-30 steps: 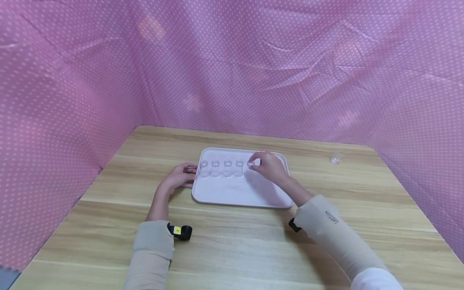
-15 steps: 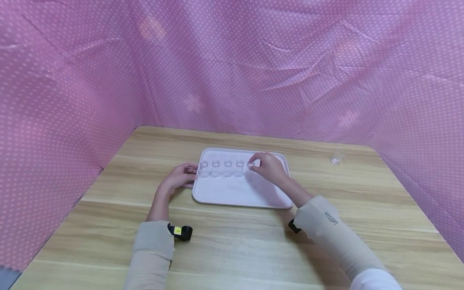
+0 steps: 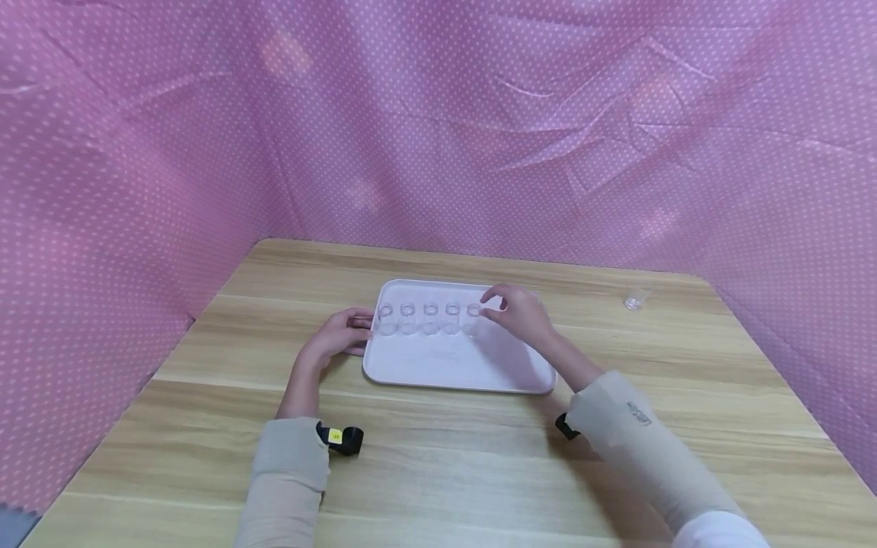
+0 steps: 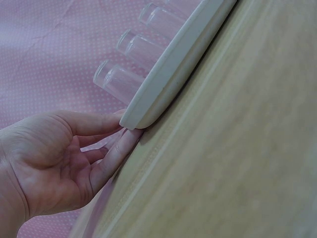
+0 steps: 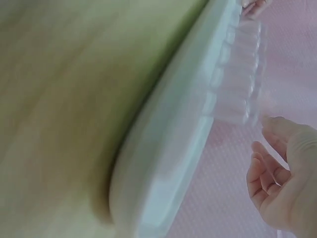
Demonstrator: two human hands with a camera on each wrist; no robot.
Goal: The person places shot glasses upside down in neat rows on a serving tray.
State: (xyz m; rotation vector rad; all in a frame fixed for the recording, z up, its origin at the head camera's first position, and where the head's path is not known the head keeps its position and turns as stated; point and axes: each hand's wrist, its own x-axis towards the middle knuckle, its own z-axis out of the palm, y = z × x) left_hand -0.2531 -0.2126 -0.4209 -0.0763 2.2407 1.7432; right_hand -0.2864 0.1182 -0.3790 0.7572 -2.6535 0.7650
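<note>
A row of several small clear glasses [image 3: 430,318] stands along the far half of the white tray [image 3: 438,365], their thick bases seemingly uppermost. My left hand [image 3: 337,333] pinches the tray's left edge; in the left wrist view the thumb [image 4: 101,123] lies at the rim and a finger reaches under it. Just beside the rightmost glass [image 3: 473,318], my right hand [image 3: 521,313] hovers with thumb and index finger apart. Nothing is between those fingers in the right wrist view, where the hand [image 5: 285,173] appears close to the nearest glass [image 5: 230,106].
Another clear glass [image 3: 633,299] stands on the wooden table [image 3: 438,472], off to the right of the tray. Pink dotted cloth [image 3: 438,137] hangs behind the table and along its sides.
My right hand has let go of the rightmost glass, its fingers spreading as it shifts slightly right. That glass stays at the row's end. The left hand and tray have not moved.
</note>
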